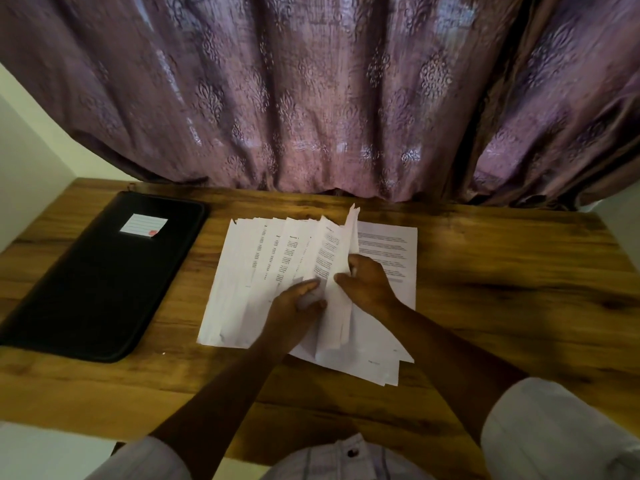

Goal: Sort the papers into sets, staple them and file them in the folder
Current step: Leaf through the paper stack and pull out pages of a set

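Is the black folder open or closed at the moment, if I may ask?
Closed: the black folder lies flat on the table, its label facing up.

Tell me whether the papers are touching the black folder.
Apart. The head view shows a strip of bare wooden desk running between the folder and the left edge of the papers.
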